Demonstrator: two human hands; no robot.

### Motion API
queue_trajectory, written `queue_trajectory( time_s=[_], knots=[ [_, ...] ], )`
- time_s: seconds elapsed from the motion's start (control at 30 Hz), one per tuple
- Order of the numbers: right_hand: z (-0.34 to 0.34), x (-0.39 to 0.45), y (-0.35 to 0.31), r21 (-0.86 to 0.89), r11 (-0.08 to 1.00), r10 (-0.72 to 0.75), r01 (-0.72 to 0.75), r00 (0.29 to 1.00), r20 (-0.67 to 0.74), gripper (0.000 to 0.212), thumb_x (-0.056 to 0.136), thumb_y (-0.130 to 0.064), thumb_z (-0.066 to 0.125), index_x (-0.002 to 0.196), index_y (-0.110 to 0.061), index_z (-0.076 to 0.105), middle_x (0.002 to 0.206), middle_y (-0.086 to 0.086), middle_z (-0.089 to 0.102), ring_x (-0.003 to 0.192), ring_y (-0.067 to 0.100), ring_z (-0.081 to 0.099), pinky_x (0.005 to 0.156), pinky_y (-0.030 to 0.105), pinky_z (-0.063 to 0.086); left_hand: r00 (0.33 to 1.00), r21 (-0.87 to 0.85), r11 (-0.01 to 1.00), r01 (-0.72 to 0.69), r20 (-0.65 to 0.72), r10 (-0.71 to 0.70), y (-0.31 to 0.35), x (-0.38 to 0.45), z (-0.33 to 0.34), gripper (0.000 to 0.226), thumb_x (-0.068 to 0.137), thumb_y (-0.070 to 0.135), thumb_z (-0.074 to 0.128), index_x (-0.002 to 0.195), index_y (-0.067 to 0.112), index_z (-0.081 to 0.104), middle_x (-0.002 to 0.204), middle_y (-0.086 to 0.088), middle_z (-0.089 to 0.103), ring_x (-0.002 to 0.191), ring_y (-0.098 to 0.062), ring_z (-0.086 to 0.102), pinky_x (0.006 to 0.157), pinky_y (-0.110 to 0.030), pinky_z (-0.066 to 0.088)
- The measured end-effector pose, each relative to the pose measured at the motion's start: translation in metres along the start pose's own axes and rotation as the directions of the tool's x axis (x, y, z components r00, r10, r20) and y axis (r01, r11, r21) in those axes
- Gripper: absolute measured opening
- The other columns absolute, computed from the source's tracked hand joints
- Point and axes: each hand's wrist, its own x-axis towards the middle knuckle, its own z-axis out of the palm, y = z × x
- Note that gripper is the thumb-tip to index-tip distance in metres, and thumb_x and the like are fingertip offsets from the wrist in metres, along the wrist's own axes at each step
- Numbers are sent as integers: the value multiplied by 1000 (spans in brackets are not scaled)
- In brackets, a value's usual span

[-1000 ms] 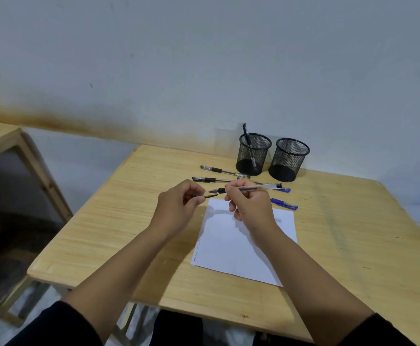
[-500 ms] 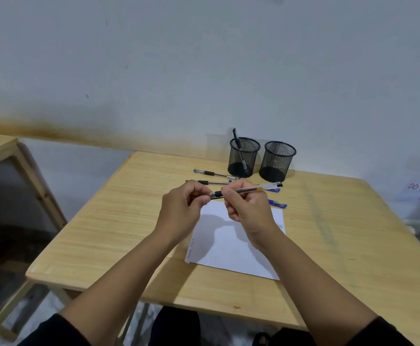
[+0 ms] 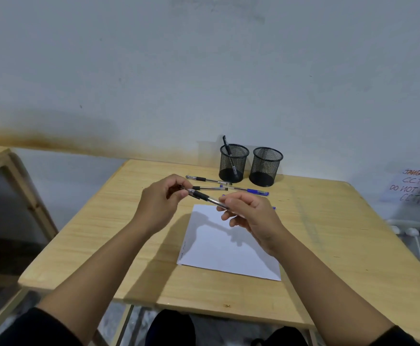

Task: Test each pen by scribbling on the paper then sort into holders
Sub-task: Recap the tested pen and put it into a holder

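The pen point(image 3: 205, 199) I'm watching sits just above centre frame, held in the air over the top edge of the paper point(image 3: 231, 245). It now slopes down from upper left to lower right, where a second ago it lay nearly level with its pale end poking out past the right hand. The left hand point(image 3: 162, 204) pinches the pen's tip end between thumb and fingers, and the small dark piece it held apart from the pen a second ago is no longer separate; I judge that the cap has gone back on, though the fingers hide the join. The right hand point(image 3: 250, 216) is curled round the barrel's other end. To me that means this pen is tested and is about to be sorted. The paper lies flat on the desk point(image 3: 109, 221), with faint marks near its lower left edge. Above the hands, two black pens and a blue pen point(image 3: 247, 190) lie on the desk as before, and a second blue one peeks out behind the right hand. In the upper centre stand two mesh holders: the left holder point(image 3: 233, 163) has one pen in it, and the right holder point(image 3: 266, 167) looks empty, both unchanged.
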Motion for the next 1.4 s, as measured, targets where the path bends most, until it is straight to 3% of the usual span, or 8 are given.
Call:
queue_trajectory(
  time_s=[0.17, 0.3, 0.4, 0.47, 0.57, 0.8, 1.0, 1.4],
  knots=[
    [-4, 9, -3, -180, 984, 7, -1, 1000, 29, 10, 88, -12, 61, 90, -20, 68, 78, 0, 74, 66, 5, 64, 62, 16, 47, 994, -89, 995, -40, 102, 49, 21, 19, 9, 24, 87, 7, 56, 92, 28, 66, 84, 11, 67, 74, 10, 58, 66, 2, 38],
    [-15, 28, -12, -263, 964, -26, 34, 999, 34, 10, 89, -15, 61, 96, -17, 68, 80, -2, 73, 66, -7, 62, 58, 5, 41, 993, -212, 976, -50, 90, 70, 39, 41, 25, 31, 87, 11, 57, 109, 31, 61, 95, 6, 69, 88, -4, 63, 81, -12, 45],
    [-28, 52, -22, -349, 935, -92, 67, 994, -56, 5, 85, -17, 66, 86, -20, 70, 80, 0, 72, 65, 0, 58, 62, 12, 42, 1000, -272, 962, -18, 17, 24, 48, 66, 41, 30, 87, 16, 58, 113, 31, 59, 93, 12, 69, 92, -8, 62, 83, -18, 45],
    [-38, 73, -33, -409, 910, -143, 68, 977, -155, 6, 83, -18, 67, 89, -18, 70, 79, -1, 70, 68, 6, 59, 66, 17, 44, 999, -260, 966, -15, -36, 6, 52, 84, 51, 26, 89, 18, 56, 112, 28, 60, 90, 18, 66, 93, -4, 61, 83, -12, 43],
    [-52, 105, -51, -449, 890, -220, 86, 941, -256, 4, 84, -19, 65, 86, -22, 67, 75, -7, 65, 70, 9, 57, 68, 20, 45, 998, -185, 982, 41, -47, -51, 50, 112, 69, 25, 88, 20, 56, 113, 22, 61, 103, 9, 67, 91, -1, 59, 79, -4, 40],
    [-74, 181, -62, -502, 857, -321, 117, 883, -343, 8, 85, -23, 65, 92, -18, 66, 82, -4, 65, 76, 12, 58, 73, 22, 46, 987, 57, 985, 162, 10, -163, 25, 164, 108, 41, 88, 29, 57, 126, 17, 52, 131, -8, 56, 122, -24, 50, 107, -38, 36],
    [-78, 223, -34, -612, 788, -309, 65, 902, -303, 17, 85, -26, 65, 98, -15, 68, 79, -11, 61, 70, 0, 55, 73, 19, 44, 969, 56, 969, 241, 40, -243, -2, 181, 128, 54, 86, 37, 59, 134, 17, 44, 135, -9, 53, 127, -27, 46, 107, -42, 37],
    [-77, 242, 11, -792, 606, -182, -80, 954, -236, 23, 81, -27, 64, 100, -15, 70, 93, 6, 73, 96, 21, 64, 86, 37, 52, 988, -5, 988, 154, 6, -154, -19, 186, 139, 38, 82, 32, 64, 119, 21, 58, 111, -4, 67, 108, -18, 59, 94, -37, 48]
  ],
)
